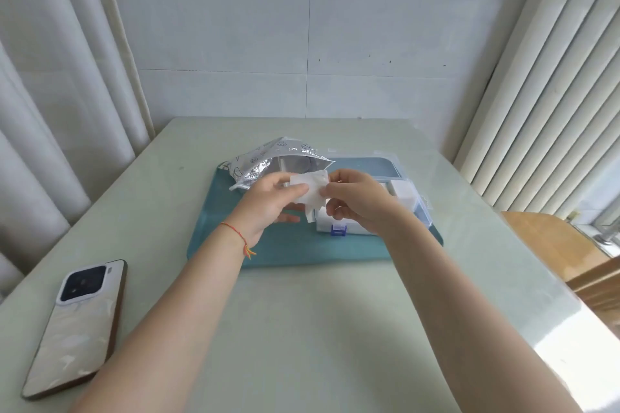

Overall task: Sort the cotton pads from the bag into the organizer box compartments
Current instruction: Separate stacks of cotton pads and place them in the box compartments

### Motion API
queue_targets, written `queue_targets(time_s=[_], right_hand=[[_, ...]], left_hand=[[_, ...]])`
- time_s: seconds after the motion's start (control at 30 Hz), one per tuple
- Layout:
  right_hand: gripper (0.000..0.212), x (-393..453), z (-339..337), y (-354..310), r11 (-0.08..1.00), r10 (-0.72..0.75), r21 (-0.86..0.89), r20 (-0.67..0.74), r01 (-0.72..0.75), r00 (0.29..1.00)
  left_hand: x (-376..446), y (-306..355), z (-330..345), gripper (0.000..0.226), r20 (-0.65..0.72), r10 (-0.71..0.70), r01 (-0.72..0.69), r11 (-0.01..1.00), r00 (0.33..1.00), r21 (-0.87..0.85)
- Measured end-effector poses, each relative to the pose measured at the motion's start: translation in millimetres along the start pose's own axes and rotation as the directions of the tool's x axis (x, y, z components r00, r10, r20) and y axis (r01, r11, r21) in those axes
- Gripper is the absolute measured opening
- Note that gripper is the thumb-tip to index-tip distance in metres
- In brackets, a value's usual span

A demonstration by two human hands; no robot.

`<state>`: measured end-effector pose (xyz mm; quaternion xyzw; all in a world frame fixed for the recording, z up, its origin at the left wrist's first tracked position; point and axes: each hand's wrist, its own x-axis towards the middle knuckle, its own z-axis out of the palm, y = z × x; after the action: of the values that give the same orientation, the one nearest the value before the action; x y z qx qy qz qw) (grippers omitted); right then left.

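Note:
A white cotton pad (310,189) is held above the teal mat between both hands. My left hand (268,204) pinches its left edge with thumb and fingers. My right hand (355,201) pinches its right edge. A thin strip of the pad hangs down at its lower side. Behind my left hand lies the silver foil bag (265,161), its mouth open toward me. The clear organizer box (407,193) with a blue latch sits under and behind my right hand, lid open, white pads in its compartments.
A teal mat (302,248) lies under the bag and box on the pale green table (318,329). A phone (79,325) lies face down at the near left. A wooden chair (550,241) stands at the right table edge; curtains hang on both sides.

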<state>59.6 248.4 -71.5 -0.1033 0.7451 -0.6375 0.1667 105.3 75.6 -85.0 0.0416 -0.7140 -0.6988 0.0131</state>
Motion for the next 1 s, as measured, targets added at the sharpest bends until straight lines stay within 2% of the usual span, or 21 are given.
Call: queue_targets(time_s=[0.1,0.2,0.37,0.57,0.7,0.77,0.83,0.9,1.0], right_hand=[[0.007,0.9,7.2,0.4,1.0,-0.007,0.019,0.03,0.007,1.0],[0.002,2.7,13.8,-1.8,0.999,-0.025,0.022,0.048,0.024,0.999],[0.015,8.2,20.8,-15.6,0.976,-0.063,0.204,-0.047,0.071,0.997],[0.007,21.2,16.7,-19.2,0.986,-0.128,0.104,-0.002,0.127,0.992],[0.029,26.7,8.4,-22.1,0.993,-0.054,0.111,0.088,0.044,0.995],[0.028,27.2,4.0,-21.6,0.991,-0.034,0.132,0.162,0.012,0.986],[0.019,29.7,1.2,-19.2,0.983,-0.04,0.183,0.176,0.007,0.984],[0.01,32.5,-1.9,-17.7,0.972,-0.035,0.236,0.116,0.007,0.993],[0.013,33.8,-12.7,-16.9,0.975,-0.036,0.218,0.01,0.033,0.999]], left_hand=[[-0.2,-2.8,-2.6,0.03,0.035,-0.017,0.022,0.987,0.999,-0.157],[1.1,-3.6,-5.3,0.029,-0.002,-0.008,0.008,0.983,1.0,-0.186],[9.8,6.4,-13.5,0.025,-0.05,0.002,-0.019,0.943,0.999,-0.334],[19.9,21.2,-10.3,0.025,0.023,0.064,-0.047,0.89,0.998,-0.454],[26.4,23.6,-8.6,0.021,0.072,0.086,-0.035,0.85,0.994,-0.525],[30.3,22.1,-7.1,0.02,0.068,0.069,-0.023,0.851,0.995,-0.524],[35.7,18.8,-5.8,0.028,0.034,0.042,-0.02,0.875,0.999,-0.484],[38.6,16.9,-4.9,0.031,-0.023,0.003,-0.013,0.895,1.0,-0.446],[41.8,14.7,-6.4,0.021,-0.139,-0.041,-0.022,0.906,0.989,-0.422]])
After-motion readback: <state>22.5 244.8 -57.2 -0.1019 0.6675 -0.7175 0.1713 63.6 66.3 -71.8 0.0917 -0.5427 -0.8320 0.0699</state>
